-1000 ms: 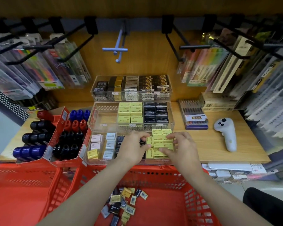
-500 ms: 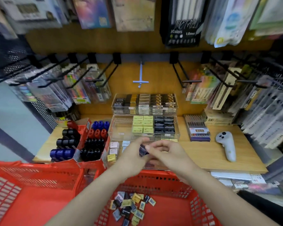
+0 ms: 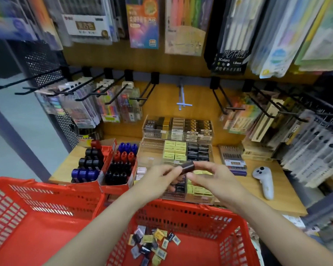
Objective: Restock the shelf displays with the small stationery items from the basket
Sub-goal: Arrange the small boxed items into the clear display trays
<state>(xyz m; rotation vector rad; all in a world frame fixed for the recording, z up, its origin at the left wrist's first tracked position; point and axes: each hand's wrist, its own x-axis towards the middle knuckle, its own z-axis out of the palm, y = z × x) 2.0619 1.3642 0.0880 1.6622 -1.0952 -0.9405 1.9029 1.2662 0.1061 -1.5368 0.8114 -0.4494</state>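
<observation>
Hands meet at the centre of the head view, over the front clear tray (image 3: 200, 200). The left hand (image 3: 158, 179) pinches a small dark box (image 3: 187, 166) at its fingertips, lifted just above the display. The right hand (image 3: 213, 179) comes in from three o'clock of that box with fingers loosely curled; its tips are at the box, but whether they actually grip it I cannot tell.

The red basket (image 3: 181, 212) sits at six o'clock, against the shelf edge. A loose heap of small stationery items (image 3: 154, 244), yellow, dark and pale, lies on its floor, so plenty is left to shelve. A second red basket (image 3: 37, 217) stands at eight o'clock.

On the shelf, the tiered trays run towards twelve o'clock. The middle tier (image 3: 174, 153) holds yellow boxes with dark boxes just beside them at three o'clock. The front tier shows a similar split, dark in the middle and yellow to the right.

To do this step well, judged from here: turn the box so its label faces forward, match it to the dark column rather than the yellow, and slide it in flush with its neighbours without knocking the yellow stack alongside. A white controller (image 3: 263, 179) lies at three o'clock, well apart.
</observation>
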